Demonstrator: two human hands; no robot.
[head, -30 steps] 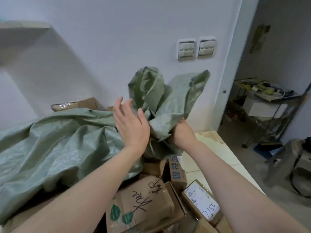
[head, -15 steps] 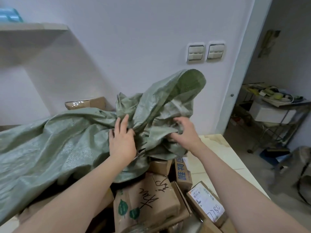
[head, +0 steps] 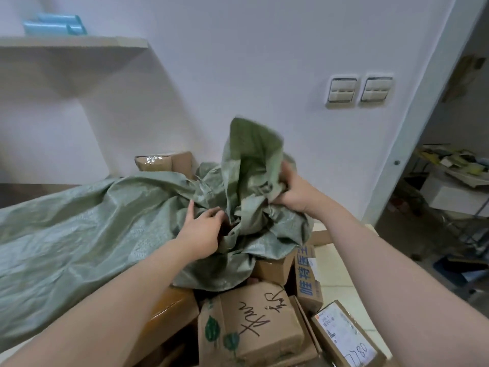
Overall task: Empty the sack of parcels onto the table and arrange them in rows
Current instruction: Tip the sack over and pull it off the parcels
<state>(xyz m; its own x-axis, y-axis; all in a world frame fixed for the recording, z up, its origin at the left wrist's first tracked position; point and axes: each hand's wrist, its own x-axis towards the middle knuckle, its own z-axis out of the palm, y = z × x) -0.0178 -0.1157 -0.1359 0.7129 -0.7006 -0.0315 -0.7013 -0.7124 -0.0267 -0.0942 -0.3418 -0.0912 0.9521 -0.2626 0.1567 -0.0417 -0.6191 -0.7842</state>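
Where the table (head: 341,276) lies nearest, brown parcels are seen heaped together: a scrawled box (head: 262,329) with green leaf prints, a labelled box (head: 346,340) tilted at its right, and behind them a blue-printed box (head: 307,276) stood on end. Their far edges are covered by the green woven sack (head: 79,234), which is spread flat across the left of the table and bunched up at the middle, over the pile. The left hand (head: 203,229) is pressed into the bunched folds, its fingers curled into the cloth with one finger stretched up along it. Slightly farther and higher, the right hand (head: 293,192) is closed on a gathered fistful of the sack, from which one flap is raised upright. What lies under the flat part cannot be told. Behind the sack, a taped box (head: 164,162) is seen against the white wall. Higher on the wall, a shelf (head: 74,43) bearing a blue packet (head: 55,23) is fixed at left and two switches (head: 360,91) at right. Through the doorway, a cluttered rack (head: 449,181) is glimpsed.
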